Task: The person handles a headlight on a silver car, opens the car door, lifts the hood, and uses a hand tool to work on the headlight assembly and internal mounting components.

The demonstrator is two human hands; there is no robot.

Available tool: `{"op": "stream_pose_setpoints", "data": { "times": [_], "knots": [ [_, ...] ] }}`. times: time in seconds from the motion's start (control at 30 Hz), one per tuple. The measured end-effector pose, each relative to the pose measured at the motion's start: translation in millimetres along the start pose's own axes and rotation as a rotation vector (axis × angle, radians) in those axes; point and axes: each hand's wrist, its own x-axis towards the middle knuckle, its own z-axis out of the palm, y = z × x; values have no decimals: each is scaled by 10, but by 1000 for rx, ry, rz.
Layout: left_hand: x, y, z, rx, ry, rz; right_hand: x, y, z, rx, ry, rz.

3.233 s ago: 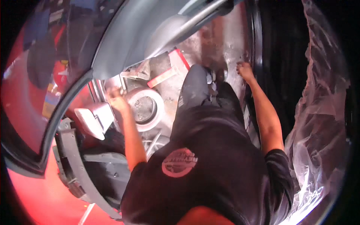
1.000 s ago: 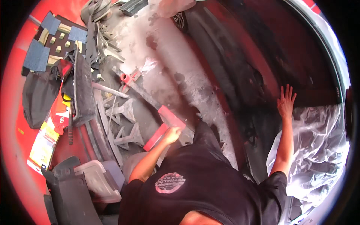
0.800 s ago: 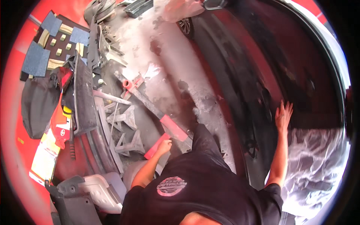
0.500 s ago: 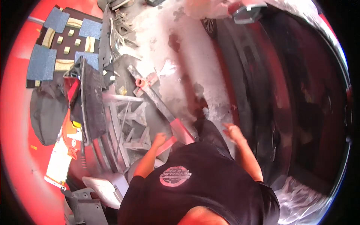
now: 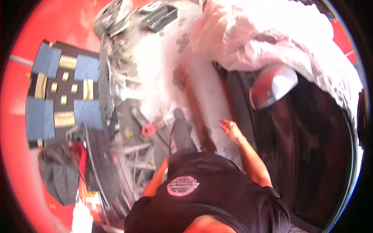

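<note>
My right hand [image 5: 230, 129] is held out over the floor beside the dark car [image 5: 311, 143]. Its fingers are somewhat apart and nothing shows in them. My left hand [image 5: 164, 164] hangs low at my left side, partly hidden by my black shirt [image 5: 210, 186]; its fingers cannot be made out. A dark-trousered leg [image 5: 182, 134] reaches forward between the hands. Left of that leg, a metal bar with a red fitting [image 5: 148, 130] lies on the floor, close to my left hand.
A shiny side mirror [image 5: 274, 87] juts from the car below crumpled translucent sheeting [image 5: 268, 35]. Along the left are a dark panel with blue pads [image 5: 87, 68], metal parts [image 5: 142, 155] and a black bag [image 5: 58, 174]. A black tray [image 5: 162, 18] lies farther ahead.
I have moved forward along the car, and the mirror, sheeting and panel now sit nearer. One leg has stepped ahead. My left hand has dropped back against my side.
</note>
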Motion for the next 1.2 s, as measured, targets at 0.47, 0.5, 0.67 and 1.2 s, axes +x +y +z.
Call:
{"op": "stream_pose_setpoints", "data": {
  "times": [0.47, 0.5, 0.67, 1.2],
  "knots": [
    [4796, 4913, -3934, 149, 267, 519, 2852, -739, 464, -164, -44, 552],
    [5046, 5250, -4192, 194, 297, 604, 3290, -851, 437, -159, -47, 484],
    [5441, 7183, -4043, 193, 97, 512, 5217, -1225, 356, -265, 120, 306],
    [7746, 7862, -5071, 86, -136, -213, 11096, -3147, -1931, -235, 219, 64]
  ]
}}
